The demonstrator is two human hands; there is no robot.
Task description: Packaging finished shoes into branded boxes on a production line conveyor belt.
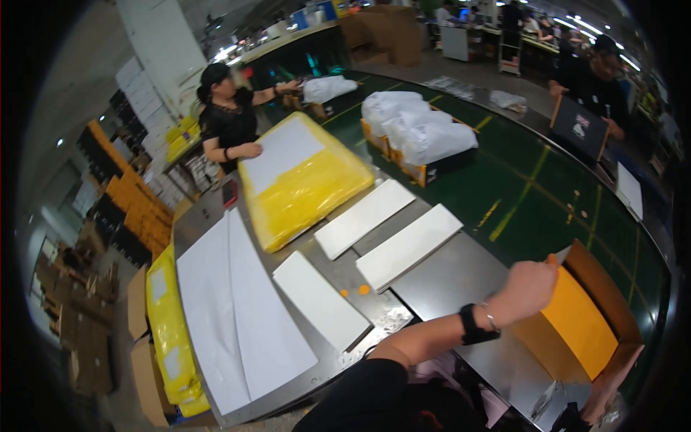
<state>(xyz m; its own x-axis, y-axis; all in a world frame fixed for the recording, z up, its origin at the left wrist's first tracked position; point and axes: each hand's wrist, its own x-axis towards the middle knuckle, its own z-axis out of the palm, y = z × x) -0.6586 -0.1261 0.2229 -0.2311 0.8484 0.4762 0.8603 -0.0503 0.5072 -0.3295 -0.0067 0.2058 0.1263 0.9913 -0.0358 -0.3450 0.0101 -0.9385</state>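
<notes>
My left hand (529, 289), with a black band and a bracelet at the wrist, reaches right to the far left corner of an open cardboard box (625, 299). Its fingers are closed, with a bit of orange at the tips; what they grip there is hidden. An orange sheet (579, 320) lies inside the box. Along the box's near right side shows a skin-coloured strip, probably part of my right arm or hand (610, 389); no fingers can be made out. Nearest to my left forearm lie white strip stacks (409, 248) and small orange discs (364, 289).
Large white sheets (237, 309) and a yellow-wrapped pack (309, 183) cover the metal table's left part. White-wrapped bundles (421, 126) stand on the green conveyor (515, 194). One person (230, 119) works at the far left; another (594, 90) holds a dark panel (578, 129).
</notes>
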